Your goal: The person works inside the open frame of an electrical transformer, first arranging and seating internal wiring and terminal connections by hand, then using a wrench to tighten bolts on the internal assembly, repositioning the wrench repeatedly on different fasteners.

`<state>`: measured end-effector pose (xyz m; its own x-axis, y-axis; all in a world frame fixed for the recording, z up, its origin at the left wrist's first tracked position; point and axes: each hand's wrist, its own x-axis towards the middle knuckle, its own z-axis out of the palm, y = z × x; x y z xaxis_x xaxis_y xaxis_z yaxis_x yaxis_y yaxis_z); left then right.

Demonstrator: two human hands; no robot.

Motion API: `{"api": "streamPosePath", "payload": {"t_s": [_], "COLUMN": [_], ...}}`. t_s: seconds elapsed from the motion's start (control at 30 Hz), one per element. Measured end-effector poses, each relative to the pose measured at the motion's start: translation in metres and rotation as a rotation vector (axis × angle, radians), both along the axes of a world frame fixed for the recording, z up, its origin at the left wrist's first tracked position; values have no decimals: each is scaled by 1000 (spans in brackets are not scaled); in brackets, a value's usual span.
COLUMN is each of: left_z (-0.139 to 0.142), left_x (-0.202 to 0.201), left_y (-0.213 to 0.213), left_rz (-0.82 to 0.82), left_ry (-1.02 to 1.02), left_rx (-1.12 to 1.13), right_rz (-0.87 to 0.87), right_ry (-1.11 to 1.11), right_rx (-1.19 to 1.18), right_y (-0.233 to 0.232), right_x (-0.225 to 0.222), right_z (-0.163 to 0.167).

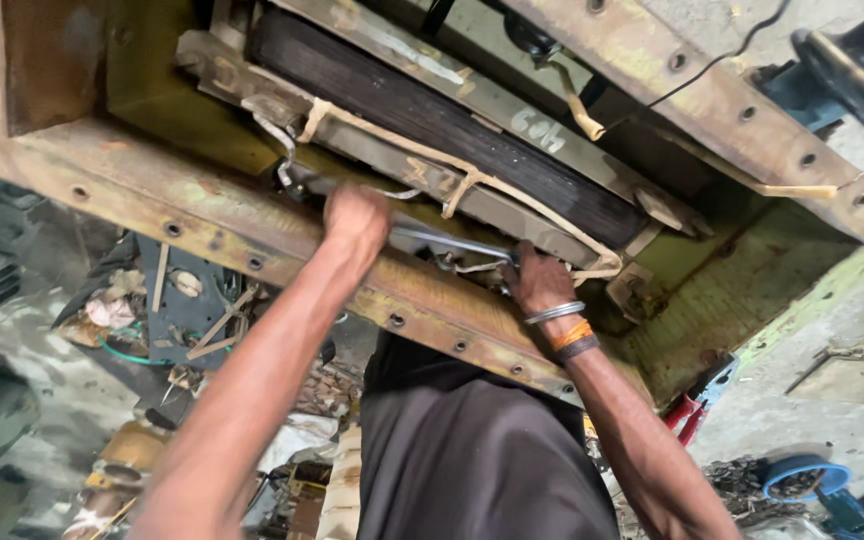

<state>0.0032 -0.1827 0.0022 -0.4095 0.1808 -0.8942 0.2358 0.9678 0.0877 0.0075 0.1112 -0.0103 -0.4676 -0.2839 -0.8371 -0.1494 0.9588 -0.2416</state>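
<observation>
Left hand (356, 220), at frame centre, I see closed around a long silver metal wrench (447, 243); right hand (537, 282) grips its other end, against the rusty yellow steel frame (252, 225)

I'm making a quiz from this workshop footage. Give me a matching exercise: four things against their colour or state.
1. left hand
2. right wrist bands
3. radiator core
4. metal frame

a. rusty yellow, with bolt holes
b. dark, ribbed
c. gripping the wrench handle
d. silver, orange and dark

Pairs: 1-c, 2-d, 3-b, 4-a
</observation>
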Motion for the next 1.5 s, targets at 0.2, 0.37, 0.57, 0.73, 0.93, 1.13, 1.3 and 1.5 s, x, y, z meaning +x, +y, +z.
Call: {"api": "streamPosePath", "payload": {"t_s": [0.2, 0.37, 0.57, 0.73, 0.93, 1.13, 1.3, 1.5], "left_z": [-4, 130, 181, 168, 151, 43, -14, 87], "left_x": [-6, 0, 20, 17, 28, -3, -37, -16], "left_y": [30, 76, 200, 241, 160, 16, 22, 78], "left_rz": [-84, 303, 349, 460, 375, 124, 96, 119], "left_ry": [165, 438, 670, 763, 709, 210, 341, 660], "left_rx": [2, 348, 668, 601, 383, 154, 124, 357], "right_rz": [-94, -143, -378, -619, -152, -40, -204, -164], "right_ry": [92, 149, -47, -185, 257, 69, 143, 212], "right_rx": [-182, -485, -371, -395, -405, -115, -52, -296], "right_y": [21, 46, 54, 30, 20, 6, 16, 39], "right_x": [-6, 8, 10, 0, 7, -7, -1, 3], "right_z": [1, -28, -25, 7, 29, -11, -6, -15]}}
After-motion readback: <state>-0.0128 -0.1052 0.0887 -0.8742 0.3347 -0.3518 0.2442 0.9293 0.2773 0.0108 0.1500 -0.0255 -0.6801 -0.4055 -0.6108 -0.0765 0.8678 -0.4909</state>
